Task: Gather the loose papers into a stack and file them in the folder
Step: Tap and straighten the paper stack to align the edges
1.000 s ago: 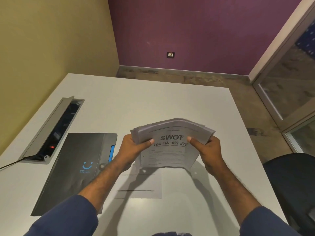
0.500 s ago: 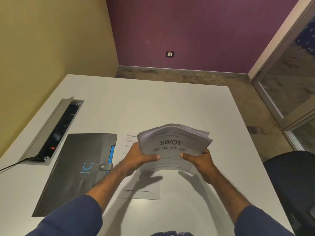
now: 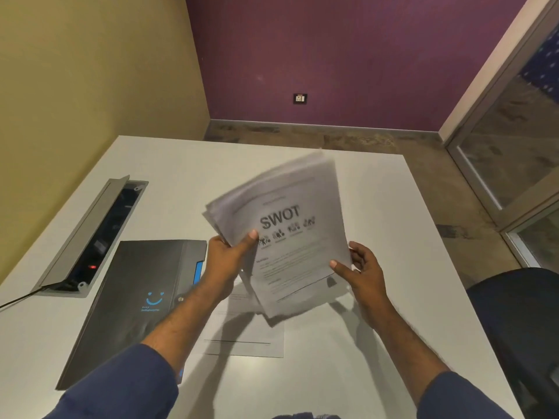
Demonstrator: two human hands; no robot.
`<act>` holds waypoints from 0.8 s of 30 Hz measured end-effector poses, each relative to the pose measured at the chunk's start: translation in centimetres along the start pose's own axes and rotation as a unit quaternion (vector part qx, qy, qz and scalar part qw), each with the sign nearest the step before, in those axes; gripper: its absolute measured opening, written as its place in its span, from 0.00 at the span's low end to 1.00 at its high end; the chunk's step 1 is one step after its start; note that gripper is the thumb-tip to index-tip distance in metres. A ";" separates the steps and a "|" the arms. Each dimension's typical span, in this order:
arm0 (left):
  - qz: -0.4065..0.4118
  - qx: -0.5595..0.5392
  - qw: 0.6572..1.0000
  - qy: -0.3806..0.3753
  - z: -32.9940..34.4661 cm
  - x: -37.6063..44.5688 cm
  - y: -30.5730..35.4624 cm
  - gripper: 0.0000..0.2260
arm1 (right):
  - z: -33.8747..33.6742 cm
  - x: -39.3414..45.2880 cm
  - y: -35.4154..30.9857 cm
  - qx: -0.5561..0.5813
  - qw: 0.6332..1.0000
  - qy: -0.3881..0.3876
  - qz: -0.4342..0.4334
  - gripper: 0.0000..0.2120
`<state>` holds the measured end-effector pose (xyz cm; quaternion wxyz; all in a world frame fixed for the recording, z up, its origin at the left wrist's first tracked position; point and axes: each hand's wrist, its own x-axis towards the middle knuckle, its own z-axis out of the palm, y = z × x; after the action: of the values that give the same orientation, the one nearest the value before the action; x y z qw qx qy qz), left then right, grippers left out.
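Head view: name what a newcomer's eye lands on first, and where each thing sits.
First, the stack of papers headed SWOT, held tilted above mid-table in the grip of the left hand and right hand. Next, the dark folder with a blue smiley, shut, lying on the white table to the left. One loose sheet lies flat under the stack.

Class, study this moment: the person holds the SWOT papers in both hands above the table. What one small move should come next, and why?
Probably lower the stack and tap its bottom edge on the table to square it. Its sheets are fanned unevenly at the upper left, the left hand and right hand hold opposite sides, one loose sheet is not yet gathered, and the folder looks closed.
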<state>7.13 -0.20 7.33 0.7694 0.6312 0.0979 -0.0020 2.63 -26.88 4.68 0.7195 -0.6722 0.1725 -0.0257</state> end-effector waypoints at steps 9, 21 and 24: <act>-0.140 -0.234 0.961 0.041 0.0 0.6 -0.2 0.08 | 3.0 -2.1 1.5 0.298 0.938 -0.108 0.140 0.21; -0.246 -0.279 0.927 0.033 -5.9 1.5 -1.5 0.19 | -1.1 -0.3 -1.3 0.137 0.968 -0.113 0.178 0.22; -0.252 -0.195 0.948 0.002 -8.7 3.0 0.4 0.21 | -2.5 0.3 -2.0 0.108 0.966 -0.152 0.180 0.22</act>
<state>8.80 8.69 5.68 0.8520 0.4232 0.2535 -0.1752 2.59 -29.53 6.44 0.7985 -0.5442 0.1753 0.1886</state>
